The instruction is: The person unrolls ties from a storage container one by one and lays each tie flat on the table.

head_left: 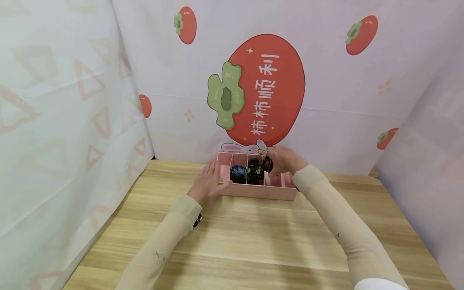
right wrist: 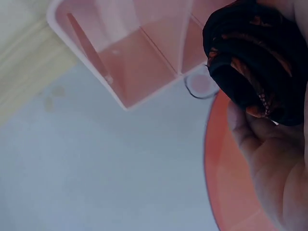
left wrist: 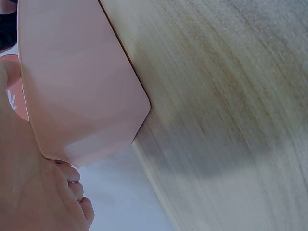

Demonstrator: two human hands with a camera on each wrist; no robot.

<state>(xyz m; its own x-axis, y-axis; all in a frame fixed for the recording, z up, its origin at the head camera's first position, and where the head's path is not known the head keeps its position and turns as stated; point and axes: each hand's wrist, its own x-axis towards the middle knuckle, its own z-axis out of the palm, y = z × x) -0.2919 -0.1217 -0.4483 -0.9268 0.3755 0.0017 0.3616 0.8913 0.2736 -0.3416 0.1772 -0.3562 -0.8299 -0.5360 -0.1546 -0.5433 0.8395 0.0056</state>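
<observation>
Head view: a black rolled cloth bundle with orange-red patterning (head_left: 268, 164) is in the grasp of the right hand (head_left: 285, 160), fingers curled about it. Position: along the divider between the third and fourth compartments, counted from the left, of a long pink box with thin upright partitions (head_left: 257, 192). Contact between bundle and divider cannot be determined. The right-wrist view confirms the hold (digits show beneath the roll, which fills the upper right).

Box contents: a blue-and-black patterned roll (head_left: 238, 173) sits in the second compartment; a dark roll with pale, leaf-like patches (head_left: 255, 173) occupies the third. Pink floor shows in the first and fourth, giving room to either side of the two seated rolls.

The left hand (head_left: 208, 183) lies relaxed rather than clenched, fingers extended against the box's left end, thumb at the near rim. In the left-wrist view the box's lower edge meets the wood-grain tabletop (head_left: 235, 241), whose border runs just past the box corner.

Clearances: the box stands near the table's back edge, close to a pale cloth backdrop printed with persimmons (head_left: 326, 100). Bare wood extends between the forearms, from the box's near wall toward the wearer.
</observation>
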